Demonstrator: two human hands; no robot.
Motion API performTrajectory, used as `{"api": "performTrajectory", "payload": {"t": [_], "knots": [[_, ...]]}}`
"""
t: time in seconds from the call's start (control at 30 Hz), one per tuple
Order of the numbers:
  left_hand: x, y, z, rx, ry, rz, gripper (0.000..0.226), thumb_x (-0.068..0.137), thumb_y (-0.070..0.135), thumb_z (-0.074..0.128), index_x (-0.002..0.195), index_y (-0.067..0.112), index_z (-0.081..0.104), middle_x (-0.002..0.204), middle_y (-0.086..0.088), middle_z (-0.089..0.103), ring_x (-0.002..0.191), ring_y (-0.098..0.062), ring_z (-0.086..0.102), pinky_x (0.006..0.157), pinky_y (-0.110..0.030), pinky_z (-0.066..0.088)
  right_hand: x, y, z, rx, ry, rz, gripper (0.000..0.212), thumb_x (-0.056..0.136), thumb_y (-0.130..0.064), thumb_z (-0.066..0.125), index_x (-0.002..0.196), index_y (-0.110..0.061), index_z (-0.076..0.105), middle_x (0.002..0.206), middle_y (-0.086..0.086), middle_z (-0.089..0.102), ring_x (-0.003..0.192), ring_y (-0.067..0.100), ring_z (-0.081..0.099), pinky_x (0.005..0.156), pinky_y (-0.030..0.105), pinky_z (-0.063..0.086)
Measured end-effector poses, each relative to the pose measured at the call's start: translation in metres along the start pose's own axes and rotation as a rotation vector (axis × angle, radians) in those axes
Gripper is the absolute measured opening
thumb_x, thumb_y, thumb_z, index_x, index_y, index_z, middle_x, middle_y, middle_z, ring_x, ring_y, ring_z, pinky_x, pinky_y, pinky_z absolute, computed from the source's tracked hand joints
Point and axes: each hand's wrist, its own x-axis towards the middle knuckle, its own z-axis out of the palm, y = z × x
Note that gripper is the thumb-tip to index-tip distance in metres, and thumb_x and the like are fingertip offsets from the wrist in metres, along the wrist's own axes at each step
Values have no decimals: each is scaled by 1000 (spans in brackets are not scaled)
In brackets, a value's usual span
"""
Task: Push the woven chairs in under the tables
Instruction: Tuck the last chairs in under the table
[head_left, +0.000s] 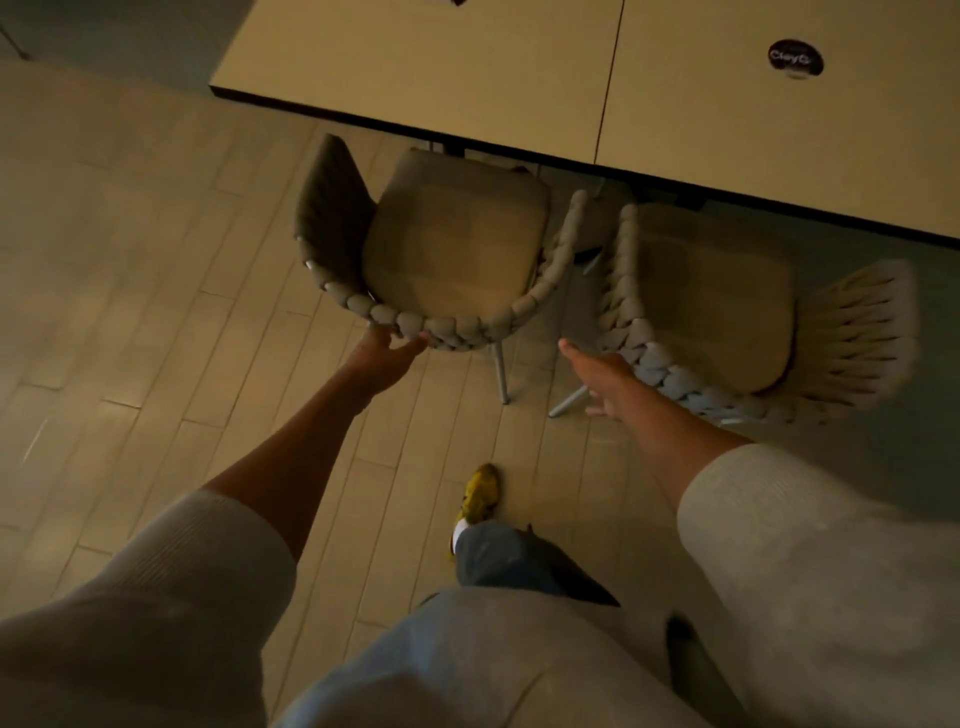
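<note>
Two woven chairs with beige seat cushions stand in front of two pale tables pushed together. The left chair (452, 244) has its front edge just under the left table (415, 67). My left hand (387, 356) grips the braided back rim of that chair. The right chair (717, 312) stands turned at an angle, its front near the right table (779, 130). My right hand (602, 376) hovers with fingers spread beside the right chair's braided back rim; whether it touches the rim is unclear.
A round dark sticker (795, 57) lies on the right table. Pale plank floor (130, 312) stretches to the left. My foot in a yellow shoe (480, 493) is stepping forward between the chairs.
</note>
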Motion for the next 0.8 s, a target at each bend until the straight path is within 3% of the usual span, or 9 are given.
{"api": "performTrajectory", "payload": {"t": [0.07, 0.2, 0.4, 0.53, 0.6, 0.7, 0.8], "knots": [[26, -1, -21, -31, 5, -65, 83, 94, 53, 65, 158, 14, 28, 159, -10, 39, 142, -30, 42, 95, -33, 37, 11, -21, 17, 36, 5, 40, 105, 80, -70, 72, 160, -18, 27, 161, 8, 36, 138, 37, 47, 86, 47, 56], [64, 0, -62, -91, 63, -88, 77, 94, 48, 68, 153, 12, 35, 148, -9, 49, 121, -22, 52, 90, -33, 40, 22, -46, 50, 42, 16, 42, 96, 83, -66, 72, 156, -15, 34, 157, 10, 41, 136, 35, 48, 98, 53, 56], [134, 15, -132, -74, 84, -104, 71, 95, 43, 69, 149, 7, 39, 140, -13, 56, 111, -21, 51, 88, -34, 41, 36, -86, 93, 117, 21, 107, 98, 81, -66, 74, 155, -15, 35, 156, 10, 42, 135, 34, 49, 94, 49, 56], [201, 25, -169, -43, 24, -59, 49, 97, 27, 69, 137, 8, 48, 101, 4, 57, 107, -21, 57, 81, -32, 47, 54, -110, 117, 152, 64, 148, 93, 84, -61, 74, 153, -12, 35, 153, 11, 44, 132, 35, 50, 92, 47, 56], [236, 27, -182, -9, -9, -44, 55, 89, 40, 76, 129, 12, 51, 108, -2, 64, 112, -28, 63, 88, -38, 55, 66, -119, 125, 130, 103, 172, 96, 78, -61, 76, 152, -15, 36, 152, 9, 47, 129, 33, 54, 88, 45, 57], [297, -1, -191, 135, -16, -33, 79, 78, 56, 76, 138, 15, 46, 122, -8, 63, 109, -30, 66, 90, -50, 60, 100, -126, 126, 114, 152, 196, 107, 59, -64, 79, 149, -20, 40, 147, 6, 53, 122, 31, 58, 75, 43, 59], [323, -19, -190, 259, 11, -45, 95, 75, 57, 77, 148, 18, 31, 139, -8, 44, 125, -30, 50, 99, -52, 53, 131, -125, 125, 112, 216, 221, 118, 58, -60, 79, 157, -19, 29, 153, 8, 47, 128, 34, 55, 93, 51, 57]]}}
